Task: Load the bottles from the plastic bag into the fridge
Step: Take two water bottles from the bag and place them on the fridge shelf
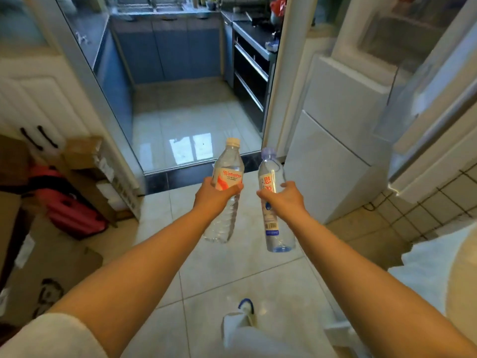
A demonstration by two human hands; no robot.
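Beside the open fridge [335, 140], left hand [214, 195] grips the red-labelled bottle [227, 177], right hand [286, 200] the blue-capped bottle [273, 202]; carrying stage, apparently. Next: turn right and shelve.

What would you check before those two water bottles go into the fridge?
1. Left hand grips the red-label bottle: ok.
2. Right hand grips the blue-cap bottle: ok.
3. Both caps on: ok.
4. Fridge door open: ok, it stands open at right.
5. Free shelf space inside: cannot tell, interior blurred.
6. Floor path to the fridge clear: ok.
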